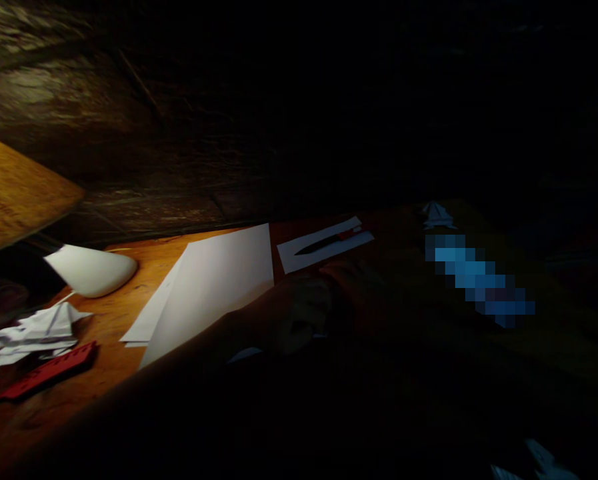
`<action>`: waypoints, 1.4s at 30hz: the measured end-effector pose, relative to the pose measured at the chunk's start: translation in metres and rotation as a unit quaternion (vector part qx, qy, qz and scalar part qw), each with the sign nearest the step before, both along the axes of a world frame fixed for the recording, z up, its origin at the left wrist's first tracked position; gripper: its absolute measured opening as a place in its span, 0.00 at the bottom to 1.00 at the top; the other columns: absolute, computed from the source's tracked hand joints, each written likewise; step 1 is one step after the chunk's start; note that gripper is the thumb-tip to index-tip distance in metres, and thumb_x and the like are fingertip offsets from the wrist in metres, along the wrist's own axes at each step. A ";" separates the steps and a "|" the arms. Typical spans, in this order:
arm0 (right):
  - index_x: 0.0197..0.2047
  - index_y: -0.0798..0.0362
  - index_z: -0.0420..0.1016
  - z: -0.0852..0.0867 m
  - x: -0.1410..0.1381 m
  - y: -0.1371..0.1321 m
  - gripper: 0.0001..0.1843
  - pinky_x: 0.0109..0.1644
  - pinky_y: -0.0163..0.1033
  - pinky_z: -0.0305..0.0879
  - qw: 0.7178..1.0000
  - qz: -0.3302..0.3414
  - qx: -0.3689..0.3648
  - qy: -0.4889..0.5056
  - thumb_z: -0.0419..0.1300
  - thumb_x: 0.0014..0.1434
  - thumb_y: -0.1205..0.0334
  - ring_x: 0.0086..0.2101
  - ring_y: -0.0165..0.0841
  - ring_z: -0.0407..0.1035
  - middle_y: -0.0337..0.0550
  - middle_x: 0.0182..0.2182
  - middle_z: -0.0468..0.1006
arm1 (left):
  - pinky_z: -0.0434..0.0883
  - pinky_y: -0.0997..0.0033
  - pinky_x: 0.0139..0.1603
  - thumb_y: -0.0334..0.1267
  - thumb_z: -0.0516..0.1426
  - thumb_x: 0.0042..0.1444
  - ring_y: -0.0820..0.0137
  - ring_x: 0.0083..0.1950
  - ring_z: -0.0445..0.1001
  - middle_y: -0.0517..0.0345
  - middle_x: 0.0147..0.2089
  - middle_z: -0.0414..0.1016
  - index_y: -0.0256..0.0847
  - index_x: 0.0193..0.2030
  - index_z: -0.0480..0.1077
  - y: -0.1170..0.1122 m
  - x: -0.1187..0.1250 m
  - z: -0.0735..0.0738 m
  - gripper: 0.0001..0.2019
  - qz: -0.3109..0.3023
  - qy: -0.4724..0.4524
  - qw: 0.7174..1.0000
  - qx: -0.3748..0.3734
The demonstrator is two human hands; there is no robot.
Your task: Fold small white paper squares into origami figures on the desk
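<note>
From the lower left my left arm reaches across in deep shadow to my left hand (pixel 301 310). My right hand (pixel 353 290) is close beside it and almost lost in the dark. The fingers of both are too dim to make out. Below my left hand, bits of white paper (pixel 246 355) show at its edge; whether either hand grips the paper cannot be seen. Just beyond the hands, a dark-bladed knife (pixel 319 246) lies on a white paper strip (pixel 291 260). Large white sheets (pixel 219 280) overlap to the left, partly covered by my forearm.
A white lamp-like shade (pixel 96 270) lies at the left, near crumpled folded paper (pixel 43 330) and a red notched strip (pixel 49 373). Folded paper (pixel 437 215) sits at the far right, beside a pixelated blue patch (pixel 473 273). A brick wall (pixel 179 153) bounds the wooden table (pixel 113 373).
</note>
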State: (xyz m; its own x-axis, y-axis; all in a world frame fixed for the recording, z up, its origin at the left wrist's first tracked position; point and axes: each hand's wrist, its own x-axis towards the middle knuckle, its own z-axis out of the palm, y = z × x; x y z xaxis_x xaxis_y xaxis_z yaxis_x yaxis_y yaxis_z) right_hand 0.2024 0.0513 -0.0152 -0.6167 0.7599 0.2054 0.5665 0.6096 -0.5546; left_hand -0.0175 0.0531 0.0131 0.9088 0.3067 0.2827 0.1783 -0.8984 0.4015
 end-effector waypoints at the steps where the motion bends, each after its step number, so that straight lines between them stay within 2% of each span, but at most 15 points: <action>1: 0.67 0.59 0.63 0.001 -0.001 -0.001 0.42 0.65 0.60 0.59 1.000 -0.004 -0.001 -0.002 0.68 0.51 0.54 0.60 0.50 0.63 0.56 0.64 0.69 | 0.72 0.58 0.47 0.24 0.56 0.49 0.62 0.44 0.73 0.53 0.38 0.76 0.41 0.32 0.74 0.000 0.001 0.000 0.09 0.000 0.002 1.000 0.004; 5: 0.66 0.58 0.63 0.002 0.000 0.000 0.41 0.65 0.60 0.59 1.000 -0.009 0.004 -0.002 0.67 0.51 0.56 0.60 0.50 0.63 0.56 0.64 0.69 | 0.72 0.58 0.47 0.24 0.55 0.51 0.64 0.43 0.74 0.55 0.37 0.76 0.42 0.32 0.74 0.000 0.001 -0.001 0.10 0.007 0.006 1.000 0.020; 8: 0.67 0.57 0.62 -0.002 0.008 0.005 0.39 0.66 0.60 0.58 1.000 0.015 0.006 -0.006 0.66 0.54 0.57 0.62 0.50 0.62 0.55 0.66 0.68 | 0.72 0.55 0.54 0.23 0.55 0.55 0.64 0.48 0.76 0.56 0.42 0.79 0.43 0.37 0.76 0.000 -0.001 -0.003 0.12 0.002 0.001 1.000 0.005; 11: 0.66 0.56 0.63 -0.006 0.014 0.010 0.37 0.65 0.58 0.59 0.999 0.035 0.015 0.006 0.66 0.56 0.56 0.61 0.48 0.64 0.53 0.65 0.69 | 0.72 0.55 0.57 0.22 0.56 0.54 0.63 0.53 0.76 0.56 0.47 0.81 0.44 0.40 0.77 0.002 -0.006 -0.005 0.14 -0.001 0.005 1.000 -0.008; 15: 0.65 0.53 0.63 -0.007 0.018 0.014 0.37 0.63 0.60 0.59 0.998 0.053 -0.004 0.013 0.67 0.57 0.51 0.60 0.50 0.65 0.54 0.65 0.69 | 0.73 0.55 0.57 0.22 0.57 0.54 0.62 0.55 0.76 0.55 0.49 0.81 0.44 0.41 0.78 0.003 -0.009 -0.008 0.15 -0.003 0.003 1.000 -0.013; 20: 0.66 0.51 0.62 -0.012 0.022 0.017 0.36 0.65 0.61 0.58 0.997 0.073 -0.012 0.032 0.67 0.57 0.53 0.61 0.50 0.64 0.53 0.65 0.68 | 0.75 0.55 0.56 0.22 0.56 0.53 0.61 0.54 0.77 0.52 0.48 0.80 0.44 0.41 0.79 0.001 -0.009 -0.007 0.15 -0.002 -0.010 1.000 -0.011; 26: 0.66 0.51 0.64 -0.008 0.024 0.015 0.36 0.62 0.60 0.62 0.997 0.066 -0.014 0.030 0.67 0.56 0.54 0.59 0.50 0.64 0.53 0.64 0.69 | 0.75 0.53 0.58 0.21 0.56 0.53 0.59 0.57 0.75 0.52 0.51 0.79 0.50 0.56 0.77 -0.003 -0.009 -0.005 0.27 -0.003 0.014 1.000 -0.012; 33: 0.68 0.50 0.63 -0.001 0.025 0.012 0.38 0.66 0.63 0.59 0.996 0.082 -0.035 0.026 0.67 0.56 0.57 0.64 0.51 0.61 0.54 0.67 0.66 | 0.75 0.54 0.56 0.21 0.56 0.54 0.60 0.56 0.75 0.52 0.51 0.79 0.49 0.58 0.76 -0.003 -0.010 -0.004 0.27 0.003 0.014 1.000 -0.018; 37: 0.68 0.49 0.63 -0.002 0.025 0.011 0.36 0.67 0.64 0.57 0.997 0.072 -0.032 0.026 0.65 0.57 0.58 0.64 0.51 0.61 0.53 0.67 0.66 | 0.75 0.54 0.56 0.22 0.56 0.54 0.60 0.55 0.76 0.53 0.50 0.80 0.48 0.57 0.76 -0.005 -0.008 -0.002 0.26 0.010 0.029 0.999 0.019; 42: 0.66 0.52 0.65 0.001 0.021 0.009 0.37 0.65 0.62 0.60 0.998 0.053 -0.039 0.013 0.68 0.55 0.55 0.62 0.51 0.63 0.53 0.66 0.67 | 0.74 0.55 0.55 0.21 0.55 0.56 0.62 0.52 0.76 0.53 0.48 0.80 0.46 0.55 0.76 -0.010 -0.003 0.001 0.23 0.009 0.029 0.998 0.047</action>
State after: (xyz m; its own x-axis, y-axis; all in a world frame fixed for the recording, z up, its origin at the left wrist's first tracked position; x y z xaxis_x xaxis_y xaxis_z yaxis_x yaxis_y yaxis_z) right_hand 0.2235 0.0604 -0.0147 -0.6893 0.7055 0.1649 0.4860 0.6190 -0.6169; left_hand -0.0206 0.0435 0.0143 0.9188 0.2986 0.2583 0.2159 -0.9277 0.3045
